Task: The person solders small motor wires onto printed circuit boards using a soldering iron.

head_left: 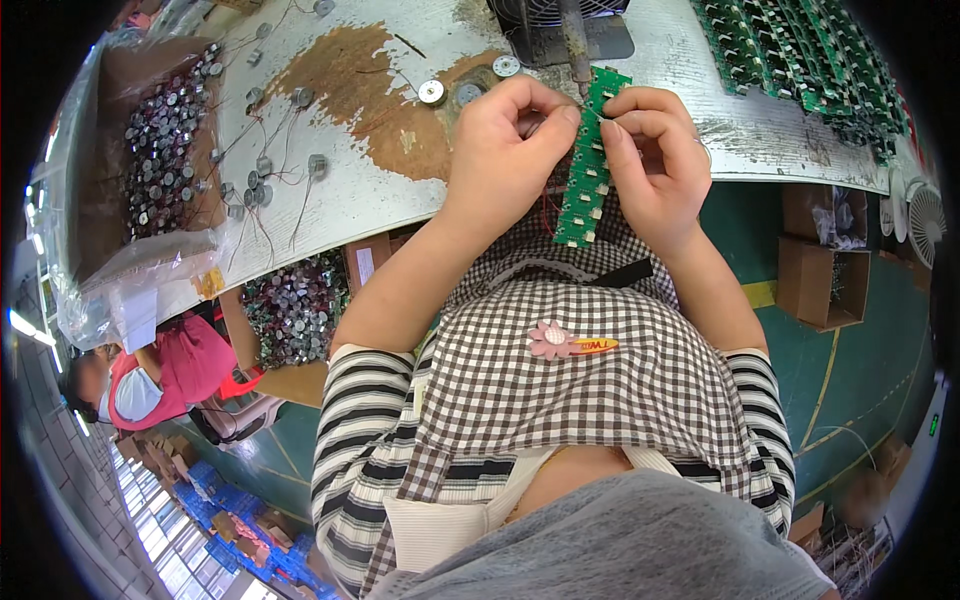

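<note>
A long strip of green circuit boards [585, 190] slants between my two hands, above the apron at the table's front edge. My right hand [660, 150] is closed at the strip's right edge, thumb and fingers pinching there. My left hand [510, 140] is closed too, its thumb and forefinger pressed together at the strip's upper left edge. What those left fingertips hold is too small to make out. Thin red wires [547, 210] hang below the left hand. A rod-shaped tool [573, 40], which looks like a fixed soldering iron, points down at the strip's top end.
Small round metal motors [262, 165] with red wires lie across the white table [330, 215]. Boxes of motors [165, 150] are at the left, on and below the table. Stacked green boards [800, 50] lie far right. A fan [545, 12] stands behind. Another person [175, 375] is at left.
</note>
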Demonstrator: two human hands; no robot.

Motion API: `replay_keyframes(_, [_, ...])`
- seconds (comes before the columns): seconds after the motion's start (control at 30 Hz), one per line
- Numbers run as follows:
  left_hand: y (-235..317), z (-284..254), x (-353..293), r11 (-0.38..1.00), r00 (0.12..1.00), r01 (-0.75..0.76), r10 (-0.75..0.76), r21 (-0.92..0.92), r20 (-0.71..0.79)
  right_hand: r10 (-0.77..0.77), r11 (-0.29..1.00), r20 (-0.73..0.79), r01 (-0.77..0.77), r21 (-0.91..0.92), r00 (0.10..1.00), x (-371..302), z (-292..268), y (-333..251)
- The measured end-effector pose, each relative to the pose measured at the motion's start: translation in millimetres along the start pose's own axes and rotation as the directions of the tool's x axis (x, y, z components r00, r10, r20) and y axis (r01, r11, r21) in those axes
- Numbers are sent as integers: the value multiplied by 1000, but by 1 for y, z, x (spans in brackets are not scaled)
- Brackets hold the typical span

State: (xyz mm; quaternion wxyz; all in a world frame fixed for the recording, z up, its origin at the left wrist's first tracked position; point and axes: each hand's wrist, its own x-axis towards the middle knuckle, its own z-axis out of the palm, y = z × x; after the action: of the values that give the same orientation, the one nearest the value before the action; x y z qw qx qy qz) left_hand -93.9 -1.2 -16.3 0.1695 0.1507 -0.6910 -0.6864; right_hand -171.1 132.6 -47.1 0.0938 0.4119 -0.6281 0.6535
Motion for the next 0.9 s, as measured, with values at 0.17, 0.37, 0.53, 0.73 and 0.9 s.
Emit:
replay_keyframes(0.17, [0,2,5,999,999,-45,45,32,-5,-12,999,-8,12,-31,1000,6,2,3])
replay_keyframes(0.37, [0,2,3,993,993,-104,106,47,-46,-21,999,19,21,-25,1000,7,1,-1])
replay_keyframes(0.53, [-5,2,-3,987,992,-105,113,124,-56,29,1000,21,-29,-6,999,-2,3,-2])
replay_keyframes(0.73, [-5,1,-2,987,993,-98,104,126,-49,35,999,17,-34,-31,999,-1,2,-2])
replay_keyframes(0.9, [0,5,3,992,990,-118,121,50,-66,-10,999,16,11,-51,1000,6,1,-2])
